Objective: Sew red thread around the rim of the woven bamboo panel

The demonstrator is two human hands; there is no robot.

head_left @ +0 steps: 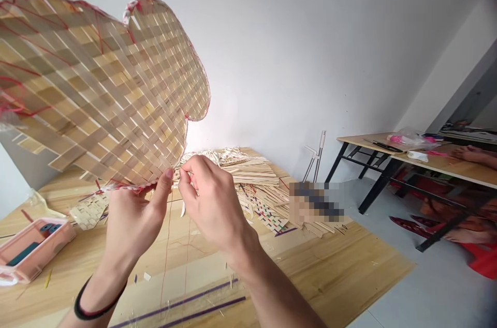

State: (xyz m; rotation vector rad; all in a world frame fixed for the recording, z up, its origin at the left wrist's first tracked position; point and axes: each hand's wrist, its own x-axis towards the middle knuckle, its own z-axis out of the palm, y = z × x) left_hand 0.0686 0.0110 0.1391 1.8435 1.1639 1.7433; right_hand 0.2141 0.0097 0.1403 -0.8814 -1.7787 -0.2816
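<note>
A woven bamboo piece [112, 90] with a wavy, bound rim and red thread is raised above the table at the upper left. My left hand [135, 214] grips its lower edge, thumb in front and fingers behind. Beside that thumb, at the lower right corner of the weave, my right hand [209, 198] is closed in a pinch; what lies between its fingertips is too small to make out. Thin red thread [166, 250] hangs below the hands over the wooden table [334, 271].
A pink basket [37, 261] with blue spools stands at the left. Bamboo strips [252, 173] and a coloured woven piece [267, 217] lie behind my hands. At the right, a person's arm [473, 154] rests on a second table [462, 170].
</note>
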